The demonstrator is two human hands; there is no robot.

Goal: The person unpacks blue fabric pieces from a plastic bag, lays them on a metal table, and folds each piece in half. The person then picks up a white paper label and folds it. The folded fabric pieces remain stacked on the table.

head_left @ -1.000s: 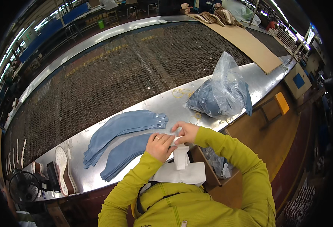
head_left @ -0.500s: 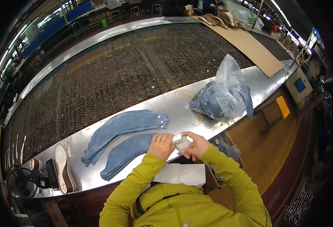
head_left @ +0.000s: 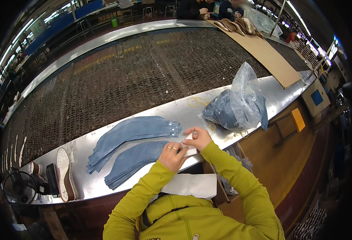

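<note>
Blue denim-coloured fabric pieces lie in two curved stacks on the steel surface (head_left: 152, 116), in front of a wide brown mesh belt (head_left: 116, 84). Far left on the surface, a small black fan (head_left: 19, 187) sits at the edge, and just right of it a sneaker (head_left: 64, 174) lies on its side, pale sole showing. The upper fabric stack (head_left: 134, 134) fans toward small white tags at its right end; the lower fabric stack (head_left: 138, 162) lies nearer the person and runs right up to the left hand (head_left: 171, 155). That hand, a ring on one finger, rests with its fingers curled onto a small white paper piece (head_left: 189, 150), its grip closed on the near end. The right hand (head_left: 200, 138) sits just beside it, touching the same white piece, its grip pinching the far corner. So the white piece lies between the two hands, at the right end of the lower stack, on the surface's near edge. Both sleeves are yellow-green. Right of the hands, a clear plastic bag (head_left: 240, 102) holding more blue pieces stands on the surface, with yellow rubber bands (head_left: 196, 102) loose beside it.
</note>
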